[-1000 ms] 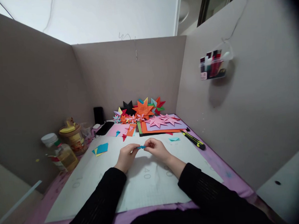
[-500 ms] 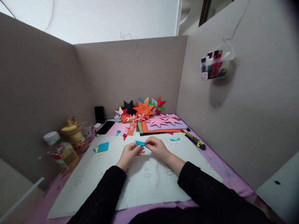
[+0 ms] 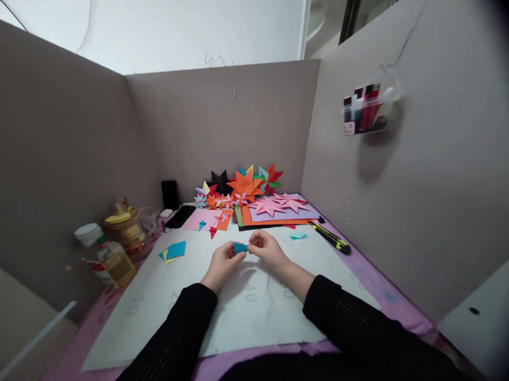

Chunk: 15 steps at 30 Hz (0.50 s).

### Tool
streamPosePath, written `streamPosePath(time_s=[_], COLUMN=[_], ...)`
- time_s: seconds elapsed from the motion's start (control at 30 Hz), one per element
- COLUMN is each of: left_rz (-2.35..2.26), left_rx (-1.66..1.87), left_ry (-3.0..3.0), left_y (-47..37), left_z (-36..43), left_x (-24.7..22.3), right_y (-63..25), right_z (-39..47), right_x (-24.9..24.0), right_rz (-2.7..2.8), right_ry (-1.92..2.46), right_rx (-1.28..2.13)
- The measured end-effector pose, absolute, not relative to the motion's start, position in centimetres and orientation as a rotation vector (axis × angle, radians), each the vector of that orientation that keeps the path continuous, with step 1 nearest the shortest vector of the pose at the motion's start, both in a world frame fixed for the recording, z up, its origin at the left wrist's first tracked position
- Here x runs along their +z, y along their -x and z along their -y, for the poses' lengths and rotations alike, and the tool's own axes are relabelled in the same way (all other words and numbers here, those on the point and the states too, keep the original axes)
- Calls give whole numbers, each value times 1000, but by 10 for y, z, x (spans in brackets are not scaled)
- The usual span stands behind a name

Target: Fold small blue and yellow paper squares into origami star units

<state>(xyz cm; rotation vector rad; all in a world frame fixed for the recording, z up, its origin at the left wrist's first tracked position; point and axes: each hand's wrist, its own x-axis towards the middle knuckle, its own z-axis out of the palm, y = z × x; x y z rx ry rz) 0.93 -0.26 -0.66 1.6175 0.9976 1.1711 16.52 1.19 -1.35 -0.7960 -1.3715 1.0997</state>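
Note:
A small folded piece of blue paper [image 3: 240, 247] is held above the white sheet, between my two hands. My left hand [image 3: 220, 265] pinches its left part, thumb in front and fingers curled behind. At the right end of the paper, my right hand [image 3: 269, 252] has thumb and fingertips closed on the edge. Part of the blue paper is hidden by the fingers. To the left lie loose blue and yellow paper squares [image 3: 175, 250], and to the right a folded light teal paper piece [image 3: 298, 236].
Folded paper stars [image 3: 244, 185] stand along the back wall, with pink stars [image 3: 269, 205] on stacked coloured sheets. A yellow-black utility knife [image 3: 331, 239] lies at right. Bottle [image 3: 113, 263], yellow-lidded cup [image 3: 131, 234] and phone [image 3: 181, 217] are on the left.
The blue paper has turned in my fingers, showing a more even face instead of a pointed flap. My left fingers have moved from below it to behind it.

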Motion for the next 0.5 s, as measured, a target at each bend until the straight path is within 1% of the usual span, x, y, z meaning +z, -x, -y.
streamPosePath(time_s=[0.17, 0.4, 0.5], left_rz=[-1188, -1196, -1206], left_rx=[1256, 1276, 1269], left_ry=[-1663, -1546, -1564], left_y=[-11, -2, -1], left_z=[2, -2, -2], left_x=[-6, -4, -4], right_y=[-160, -164, -165], right_z=[-7, -10, -10], right_x=[-13, -7, -6], right_rz=[1463, 1388, 1426], right_ry=[821, 797, 837], right_rx=[1001, 1110, 1057])
